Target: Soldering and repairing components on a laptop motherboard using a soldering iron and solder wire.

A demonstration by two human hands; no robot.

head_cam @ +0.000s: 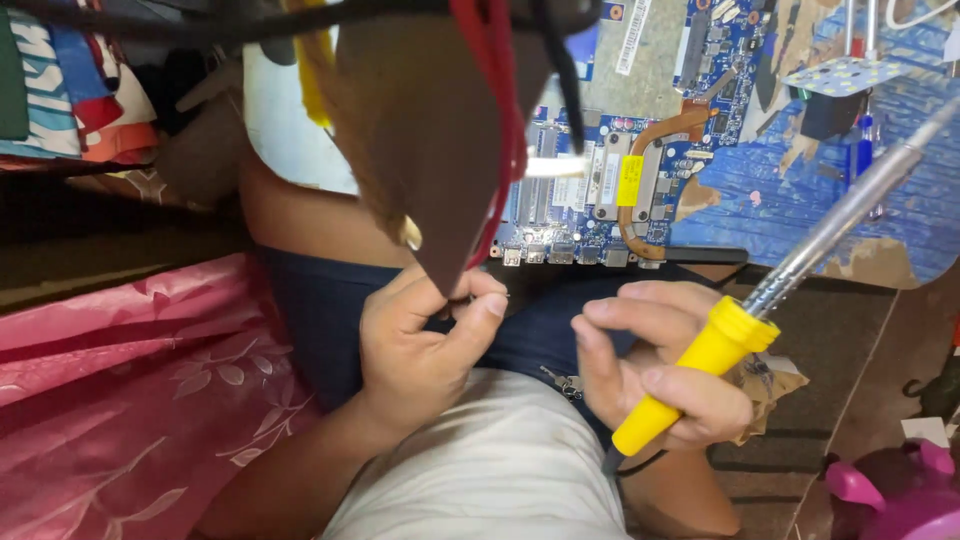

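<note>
Head view looks down on a seated person's lap. Right hand (pixel 660 375) is wrapped around the yellow handle of a soldering iron (pixel 745 330), whose long metal shaft runs up and to the right, away from the body, tip out of frame. Left hand (pixel 425 335) pinches something small between thumb and forefinger; what it is cannot be made out. A blue circuit board (pixel 640 170) lies just beyond both hands, nearer the right one.
</note>
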